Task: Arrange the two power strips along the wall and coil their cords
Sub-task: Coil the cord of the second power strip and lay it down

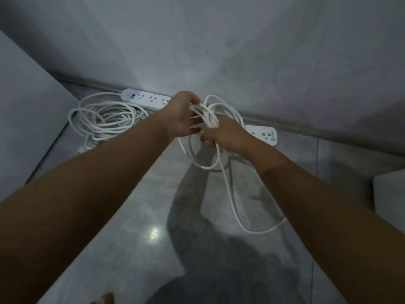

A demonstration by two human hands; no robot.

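Two white power strips lie end to end at the foot of the grey wall. The left strip (pixel 145 98) has a lit blue display, and its cord (pixel 105 119) lies in a loose coil on the floor to its left. The right strip (pixel 266 135) is partly hidden behind my hands. My left hand (pixel 183 116) grips several loops of the right strip's cord (pixel 215 110) above the floor. My right hand (pixel 223 134) holds the same bundle from below and to the right. A loose length of that cord (pixel 258 229) trails down to the floor on the right.
A plug (pixel 82 149) lies at the near edge of the left coil. A grey panel (pixel 26 110) rises on the left. A pale block (pixel 389 189) sits at the right edge. The glossy grey floor (pixel 131 205) shows my shadow. A foot (pixel 106 298) shows at the bottom.
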